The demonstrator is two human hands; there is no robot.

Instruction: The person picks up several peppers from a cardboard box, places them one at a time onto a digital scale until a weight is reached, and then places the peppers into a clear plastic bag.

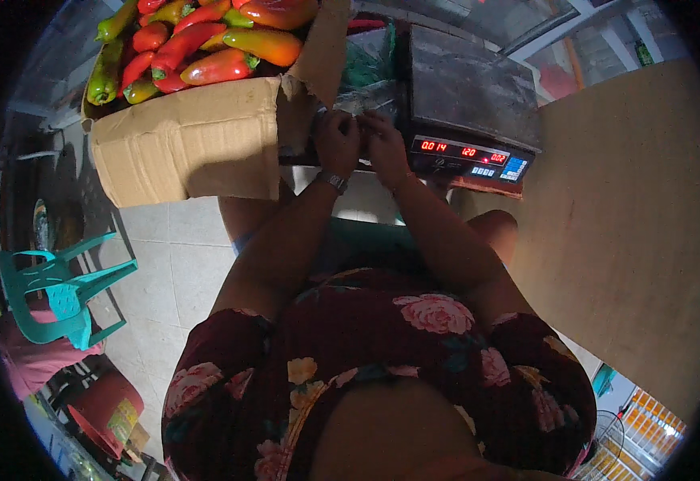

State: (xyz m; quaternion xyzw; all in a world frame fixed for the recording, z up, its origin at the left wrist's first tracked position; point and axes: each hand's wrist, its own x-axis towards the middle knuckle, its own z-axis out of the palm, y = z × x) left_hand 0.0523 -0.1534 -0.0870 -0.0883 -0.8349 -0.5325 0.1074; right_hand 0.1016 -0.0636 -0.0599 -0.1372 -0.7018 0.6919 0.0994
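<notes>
Both hands meet at the near edge of a crumpled, translucent greenish plastic [368, 68], which lies between the carton and the scale. The left hand [338, 146] and right hand [385, 149] have their fingers curled inward, almost touching; whether they grip the film is too dark to tell. To the left, smooth, glossy, tapering peppers [215, 66] in red, orange and green heap inside a creased brown cardboard carton [185, 148]. To the right stands a scale [474, 84] with a flat, scuffed, dark rectangular plate, beside a broad, grained wooden panel [622, 216].
</notes>
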